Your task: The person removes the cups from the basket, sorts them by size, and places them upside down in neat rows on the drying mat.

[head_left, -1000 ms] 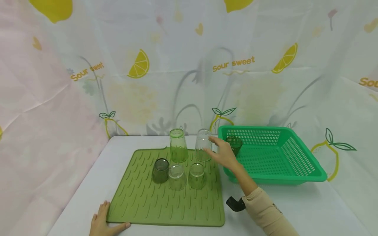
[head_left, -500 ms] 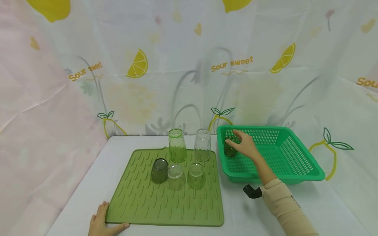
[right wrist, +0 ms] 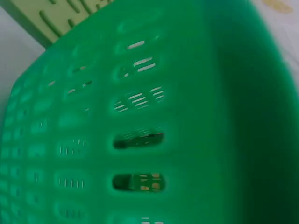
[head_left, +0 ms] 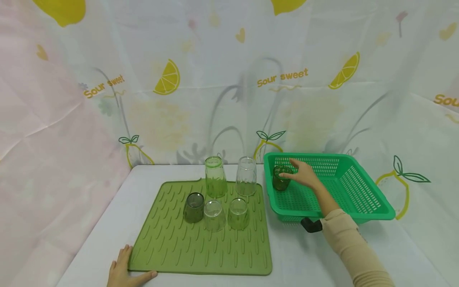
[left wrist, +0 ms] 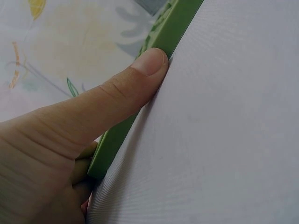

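My right hand (head_left: 305, 175) is inside the green basket (head_left: 385, 211), thumb and index finger spread beside a dark green glass (head_left: 281, 179) at the basket's left end. The thumb overlaps the glass's right side; whether it touches is unclear. In the right wrist view the basket's slotted wall (right wrist: 187, 112) hides that hand. My left hand (head_left: 123, 269) rests at the front left corner of the green drying mat (head_left: 172, 251). In the left wrist view its thumb lies against the mat's edge (left wrist: 180, 23).
Upside down on the mat stand a tall green glass (head_left: 216, 179), a tall clear glass (head_left: 246, 177), a short grey glass (head_left: 194, 209), a short clear glass (head_left: 214, 217) and a short light green glass (head_left: 238, 215). A printed curtain (head_left: 229, 79) hangs behind the white table (head_left: 104, 223).
From beside the tall clear glass, my right hand has gone right into the basket to the dark green glass, then shifted slightly farther right. My left hand has stayed put.
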`<action>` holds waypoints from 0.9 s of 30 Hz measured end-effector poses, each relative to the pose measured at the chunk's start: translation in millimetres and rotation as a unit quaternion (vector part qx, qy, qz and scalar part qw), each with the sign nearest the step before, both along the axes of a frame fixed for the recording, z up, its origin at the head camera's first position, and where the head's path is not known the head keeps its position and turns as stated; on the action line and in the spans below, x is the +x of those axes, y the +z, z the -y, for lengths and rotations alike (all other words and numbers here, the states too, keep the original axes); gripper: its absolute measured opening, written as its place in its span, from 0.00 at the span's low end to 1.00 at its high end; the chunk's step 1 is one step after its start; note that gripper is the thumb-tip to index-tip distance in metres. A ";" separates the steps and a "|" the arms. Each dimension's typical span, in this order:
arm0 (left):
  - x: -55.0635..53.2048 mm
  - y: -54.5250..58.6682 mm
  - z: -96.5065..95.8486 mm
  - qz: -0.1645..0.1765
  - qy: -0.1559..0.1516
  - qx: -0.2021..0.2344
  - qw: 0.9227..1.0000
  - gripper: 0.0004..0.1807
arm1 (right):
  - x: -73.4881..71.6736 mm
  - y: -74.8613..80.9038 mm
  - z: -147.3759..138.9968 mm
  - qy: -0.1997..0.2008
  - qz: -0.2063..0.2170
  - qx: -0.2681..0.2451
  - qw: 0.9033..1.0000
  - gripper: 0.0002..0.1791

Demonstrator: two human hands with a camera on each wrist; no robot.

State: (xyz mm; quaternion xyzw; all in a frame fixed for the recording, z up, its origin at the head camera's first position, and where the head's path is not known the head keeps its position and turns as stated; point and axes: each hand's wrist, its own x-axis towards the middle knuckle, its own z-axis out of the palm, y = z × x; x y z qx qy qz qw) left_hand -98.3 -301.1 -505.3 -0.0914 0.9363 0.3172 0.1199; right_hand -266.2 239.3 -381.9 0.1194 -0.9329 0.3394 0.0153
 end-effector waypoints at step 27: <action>1.9 3.8 -2.7 -0.003 0.005 0.000 1.000 0.68 | -13.7 -30.4 4.5 0.014 0.043 0.071 0.996 0.44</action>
